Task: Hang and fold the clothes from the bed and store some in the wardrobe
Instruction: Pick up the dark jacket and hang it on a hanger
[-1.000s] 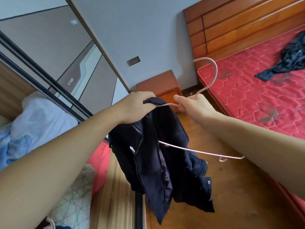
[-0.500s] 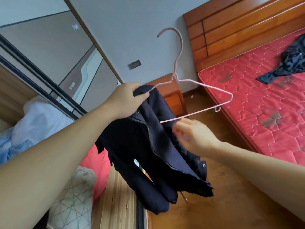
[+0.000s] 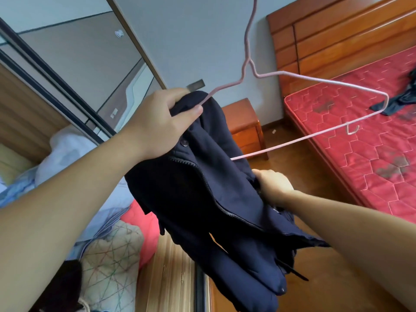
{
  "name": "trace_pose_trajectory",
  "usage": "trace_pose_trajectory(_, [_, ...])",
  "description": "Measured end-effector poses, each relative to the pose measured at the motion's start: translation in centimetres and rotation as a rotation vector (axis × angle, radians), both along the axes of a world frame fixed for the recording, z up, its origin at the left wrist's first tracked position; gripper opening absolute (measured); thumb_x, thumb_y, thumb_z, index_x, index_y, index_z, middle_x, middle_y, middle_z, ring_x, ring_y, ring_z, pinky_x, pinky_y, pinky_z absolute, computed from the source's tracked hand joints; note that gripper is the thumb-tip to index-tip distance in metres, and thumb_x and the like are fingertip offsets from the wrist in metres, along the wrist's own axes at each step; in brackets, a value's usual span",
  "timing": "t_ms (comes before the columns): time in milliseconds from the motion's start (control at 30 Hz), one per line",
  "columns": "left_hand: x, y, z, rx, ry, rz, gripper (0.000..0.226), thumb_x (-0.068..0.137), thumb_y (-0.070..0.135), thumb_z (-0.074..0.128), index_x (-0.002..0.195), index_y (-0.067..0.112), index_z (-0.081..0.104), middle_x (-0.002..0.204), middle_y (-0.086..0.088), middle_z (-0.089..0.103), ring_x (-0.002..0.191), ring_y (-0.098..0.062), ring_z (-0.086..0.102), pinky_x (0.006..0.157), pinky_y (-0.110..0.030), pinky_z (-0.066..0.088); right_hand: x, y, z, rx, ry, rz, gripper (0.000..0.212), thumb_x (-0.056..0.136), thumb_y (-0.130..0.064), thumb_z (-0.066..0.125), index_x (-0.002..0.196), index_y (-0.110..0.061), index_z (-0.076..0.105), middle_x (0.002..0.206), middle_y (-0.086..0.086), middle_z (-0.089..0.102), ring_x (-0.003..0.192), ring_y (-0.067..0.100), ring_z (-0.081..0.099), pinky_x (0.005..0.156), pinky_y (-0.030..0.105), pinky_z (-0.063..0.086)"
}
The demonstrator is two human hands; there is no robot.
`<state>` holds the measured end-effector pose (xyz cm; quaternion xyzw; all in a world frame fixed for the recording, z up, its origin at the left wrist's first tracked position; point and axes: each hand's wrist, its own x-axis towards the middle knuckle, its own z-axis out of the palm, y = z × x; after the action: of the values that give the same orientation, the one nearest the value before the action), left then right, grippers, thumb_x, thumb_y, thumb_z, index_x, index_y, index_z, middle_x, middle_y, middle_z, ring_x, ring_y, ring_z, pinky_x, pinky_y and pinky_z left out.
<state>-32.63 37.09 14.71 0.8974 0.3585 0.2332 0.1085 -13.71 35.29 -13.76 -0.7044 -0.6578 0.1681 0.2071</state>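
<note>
A dark navy jacket (image 3: 202, 188), of thick matte cloth with a zip and snap buttons, is held up in mid-air before the wardrobe (image 3: 67, 70). One shoulder is draped over a thin pink wire hanger (image 3: 315, 81), whose hook is cut off at the top edge. Collar and hanger end are gripped together by the left hand (image 3: 157, 124). The jacket's front edge is pinched by the right hand (image 3: 273, 184), its fingertips hidden in folds. Beyond lies a red quilted mattress (image 3: 360, 154).
</note>
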Motion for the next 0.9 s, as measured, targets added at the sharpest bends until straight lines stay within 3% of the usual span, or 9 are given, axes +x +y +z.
trace_pose_trajectory(67, [-1.6, 0.5, -0.4, 0.014, 0.019, 0.003, 0.029, 0.089, 0.035, 0.052, 0.087, 0.009, 0.063, 0.074, -0.011, 0.06, 0.07, -0.023, 0.054, 0.062, -0.03, 0.042, 1.7, 0.7, 0.4, 0.039, -0.016, -0.038, 0.015, 0.082, -0.022, 0.053, 0.096, -0.025, 0.058, 0.099, 0.006, 0.069, 0.091, 0.035, 0.063, 0.064, 0.032, 0.038])
trace_pose_trajectory(200, [-5.1, 1.9, -1.9, 0.005, 0.068, 0.049, 0.034, 0.088, 0.042, 0.05, 0.09, 0.01, 0.063, 0.077, -0.015, 0.062, 0.073, -0.028, 0.056, 0.064, -0.017, 0.042, 5.5, 1.6, 1.6, 0.095, -0.163, -0.064, 0.023, 0.077, -0.024, 0.06, 0.1, -0.027, 0.063, 0.103, 0.001, 0.069, 0.096, 0.03, 0.063, 0.069, 0.032, 0.038])
trace_pose_trajectory(333, [-7.8, 2.9, -2.7, -0.009, 0.112, 0.088, 0.036, 0.084, 0.053, 0.047, 0.09, 0.021, 0.061, 0.077, -0.005, 0.063, 0.073, -0.023, 0.058, 0.069, -0.041, 0.049, 7.7, 1.0, 2.1, 0.094, -0.213, -0.091, 0.014, 0.075, -0.025, 0.061, 0.089, -0.029, 0.061, 0.098, -0.006, 0.065, 0.095, 0.027, 0.064, 0.073, 0.034, 0.044])
trace_pose_trajectory(433, [-9.8, 3.8, -3.1, -0.021, 0.217, 0.081, 0.035, 0.086, 0.054, 0.045, 0.091, 0.023, 0.062, 0.075, -0.002, 0.062, 0.071, -0.021, 0.057, 0.069, -0.04, 0.049, 8.9, 1.0, 3.3, 0.061, -0.241, -0.092, 0.011, 0.08, -0.026, 0.058, 0.087, -0.033, 0.061, 0.101, -0.007, 0.063, 0.102, 0.025, 0.06, 0.077, 0.036, 0.046])
trace_pose_trajectory(600, [-12.2, 5.2, -4.0, -0.02, 0.353, 0.095, 0.028, 0.085, 0.055, 0.042, 0.083, 0.03, 0.055, 0.061, 0.003, 0.052, 0.06, -0.021, 0.049, 0.059, -0.041, 0.047, 11.0, 1.7, 7.8, 0.061, -0.243, -0.118, 0.032, 0.073, -0.016, 0.062, 0.1, -0.033, 0.069, 0.112, -0.005, 0.063, 0.104, 0.027, 0.059, 0.078, 0.036, 0.047])
trace_pose_trajectory(733, [-13.0, 6.2, -4.4, -0.004, 0.31, 0.156, 0.019, 0.087, 0.053, 0.043, 0.082, 0.039, 0.054, 0.061, 0.003, 0.054, 0.061, -0.023, 0.053, 0.059, -0.041, 0.048, 10.2, 2.5, 12.2, 0.132, -0.343, -0.21, 0.007, 0.072, -0.025, 0.058, 0.068, -0.023, 0.063, 0.084, 0.004, 0.067, 0.07, 0.028, 0.051, 0.063, 0.032, 0.038])
trace_pose_trajectory(800, [-13.0, 7.0, -4.3, 0.004, 0.238, 0.179, 0.014, 0.093, 0.043, 0.049, 0.084, 0.036, 0.057, 0.064, 0.003, 0.057, 0.063, -0.022, 0.055, 0.06, -0.039, 0.048, 9.0, 2.7, 14.6, 0.12, -0.403, -0.235, 0.016, 0.075, -0.032, 0.055, 0.066, -0.019, 0.061, 0.082, 0.008, 0.067, 0.068, 0.03, 0.053, 0.063, 0.032, 0.04])
trace_pose_trajectory(900, [-12.2, 7.9, -3.9, 0.004, 0.121, 0.205, 0.017, 0.095, 0.033, 0.054, 0.09, 0.021, 0.064, 0.078, -0.005, 0.066, 0.076, -0.028, 0.06, 0.07, -0.042, 0.05, 6.1, 3.2, 18.4, 0.187, -0.417, -0.252, 0.023, 0.079, -0.035, 0.053, 0.081, -0.017, 0.067, 0.092, 0.014, 0.067, 0.081, 0.037, 0.061, 0.064, 0.032, 0.039])
